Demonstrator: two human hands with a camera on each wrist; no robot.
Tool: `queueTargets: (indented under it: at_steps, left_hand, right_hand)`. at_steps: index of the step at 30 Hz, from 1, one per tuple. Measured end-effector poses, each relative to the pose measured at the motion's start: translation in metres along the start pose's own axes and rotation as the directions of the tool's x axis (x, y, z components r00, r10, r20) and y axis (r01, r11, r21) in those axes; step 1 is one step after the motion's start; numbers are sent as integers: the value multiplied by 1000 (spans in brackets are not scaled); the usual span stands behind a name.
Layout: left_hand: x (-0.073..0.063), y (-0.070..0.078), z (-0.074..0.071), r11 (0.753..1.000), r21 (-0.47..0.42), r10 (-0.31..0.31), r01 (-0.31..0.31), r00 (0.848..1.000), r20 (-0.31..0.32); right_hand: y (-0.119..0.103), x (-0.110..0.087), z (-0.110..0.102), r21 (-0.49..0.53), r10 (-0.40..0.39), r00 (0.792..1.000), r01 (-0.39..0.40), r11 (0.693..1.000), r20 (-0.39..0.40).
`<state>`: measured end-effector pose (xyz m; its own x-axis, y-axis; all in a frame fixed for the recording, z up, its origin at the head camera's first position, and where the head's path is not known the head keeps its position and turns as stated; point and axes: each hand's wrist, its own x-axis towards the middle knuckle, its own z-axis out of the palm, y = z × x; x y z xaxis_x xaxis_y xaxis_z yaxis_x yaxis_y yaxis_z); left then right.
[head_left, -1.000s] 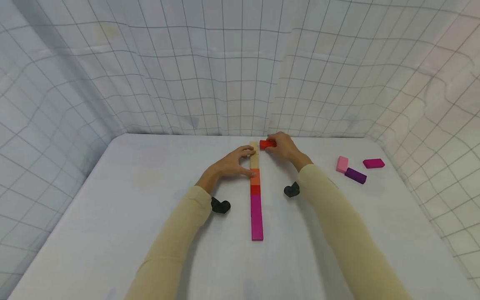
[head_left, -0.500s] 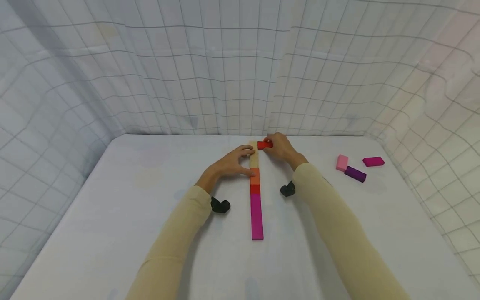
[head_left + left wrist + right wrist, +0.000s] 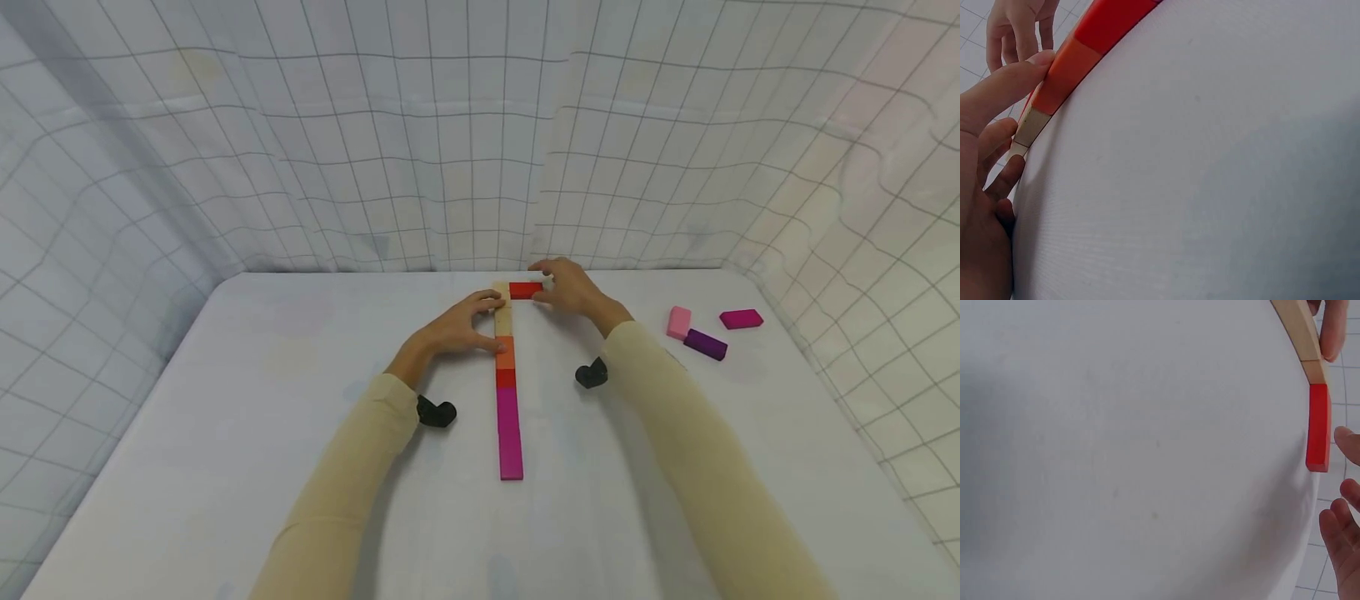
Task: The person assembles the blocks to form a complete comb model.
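Note:
In the head view a straight row of blocks runs down the table: natural wood blocks (image 3: 503, 321) at the far end, then an orange block (image 3: 505, 353), a red block (image 3: 506, 378) and a magenta stretch (image 3: 509, 433). My left hand (image 3: 454, 327) rests against the row from the left, its thumb on the orange block and its fingertips by the wood. Sticking out rightward from the far end lies another red block (image 3: 526, 291), which meets the wood block (image 3: 1315, 370) in the right wrist view. Spread fingers of my right hand (image 3: 572, 287) stand apart from that red block.
At the right of the white table (image 3: 247, 400) lie a pink block (image 3: 678, 322), a purple block (image 3: 706, 344) and a magenta block (image 3: 742, 319). Black wrist mounts (image 3: 437, 412) stick out near both sleeves. A gridded white curtain (image 3: 480, 167) rises behind the far edge.
My right hand slid the red block left until it met the wood, then let go and drew back to the right with its fingers spread. The left hand stayed at the row.

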<state>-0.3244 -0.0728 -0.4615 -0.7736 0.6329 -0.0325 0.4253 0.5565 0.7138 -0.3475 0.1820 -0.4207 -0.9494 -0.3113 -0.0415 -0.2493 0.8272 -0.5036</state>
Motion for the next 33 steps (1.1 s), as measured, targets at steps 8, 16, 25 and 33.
queueTargets:
  at_steps: [8,16,25,33]
  left_hand:
    - [-1,0,0,1000,-11,11,-11,1000,-3]
    - [-2,1,0,1000,-2,21,-21,1000,2]
    - [-2,0,0,1000,4,18,-18,1000,1]
    - [-3,0,0,1000,6,20,-20,1000,3]
  right_hand:
    - [14,-21,-27,23,-25,1000,25,999,-10]
    - [29,-45,-52,22,-62,997,63,998,-46]
    - [47,-74,-74,41,-36,999,37,998,-40]
    - [59,-97,-88,43,-20,998,22,999,-60]
